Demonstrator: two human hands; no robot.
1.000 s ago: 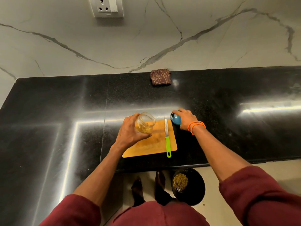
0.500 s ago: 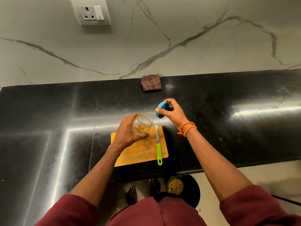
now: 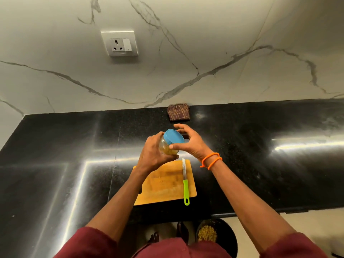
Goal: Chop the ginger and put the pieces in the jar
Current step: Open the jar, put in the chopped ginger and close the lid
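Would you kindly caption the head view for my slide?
Left hand holds the jar while right hand fits the blue lid above the cutting board.

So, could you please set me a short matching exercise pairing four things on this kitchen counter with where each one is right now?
Things:
1. blue lid
2. knife
3. checked cloth
4. jar

Places:
A. folded against the wall at the back of the counter
B. held in the left hand
C. on the mouth of the jar, under the fingers of the right hand
D. lying along the right side of the cutting board

Pairs: 1-C, 2-D, 3-A, 4-B
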